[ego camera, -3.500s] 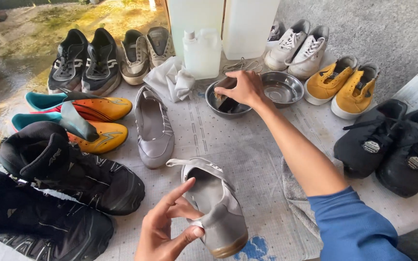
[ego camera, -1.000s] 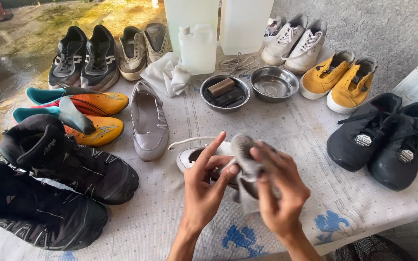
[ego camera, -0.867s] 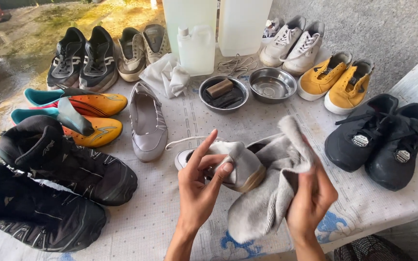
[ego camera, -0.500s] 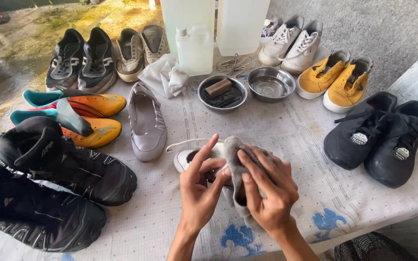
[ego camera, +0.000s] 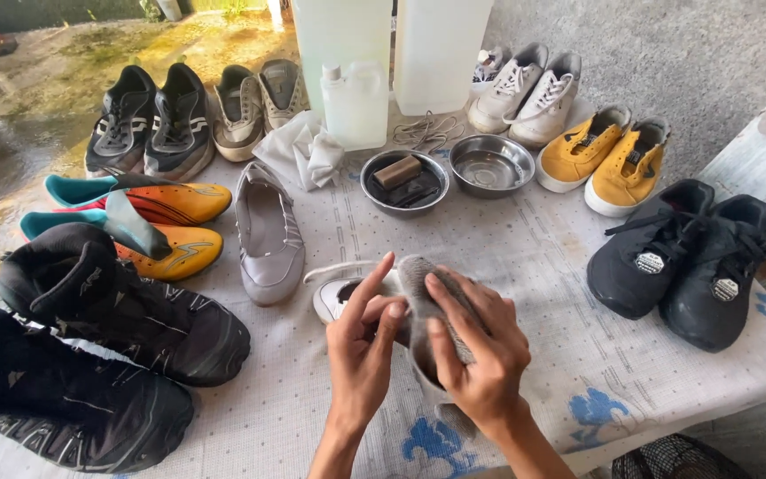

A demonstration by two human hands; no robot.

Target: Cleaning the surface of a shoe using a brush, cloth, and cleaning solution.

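Near edge of table: left hand curled round the heel of a grey flat shoe, index raised; right hand presses a grey cloth over it, fingers clamped on the fabric. Shoe lies across the tablecloth, long axis left-right, visible end pointing left, the rest hidden. Beyond: its mate, lengthwise. Farther: steel bowl with brush, empty bowl, white jug.

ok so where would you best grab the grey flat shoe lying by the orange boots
Take the grey flat shoe across its middle, pinching the two low side walls from above. It lies sole down with its open top facing up, toe towards the person, so nothing covers the walls. Come from its right side: the orange boots crowd its left, while bare tablecloth lies to the right.
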